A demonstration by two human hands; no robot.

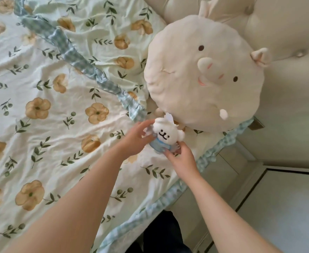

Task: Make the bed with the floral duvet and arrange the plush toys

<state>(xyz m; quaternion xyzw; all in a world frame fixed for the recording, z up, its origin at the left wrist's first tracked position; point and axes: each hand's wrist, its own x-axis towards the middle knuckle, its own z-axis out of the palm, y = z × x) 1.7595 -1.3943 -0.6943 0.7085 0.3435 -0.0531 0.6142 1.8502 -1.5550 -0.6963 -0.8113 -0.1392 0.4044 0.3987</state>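
Both the left hand (134, 138) and right hand (180, 158) have fingers curled around the small white plush (165, 134) at frame centre, which looks light, soft, squashy, best gripped round its body.

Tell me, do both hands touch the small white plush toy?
Touching. The head view shows the left hand curled around the small white plush toy, the right hand pinching its base.

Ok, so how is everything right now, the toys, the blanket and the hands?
Floral duvet: spread flat, wrinkled.
Round pig plush: leaning on the headboard.
Small white plush: upright, held over the duvet.
Left hand: grips that plush's side.
Right hand: holds its base.
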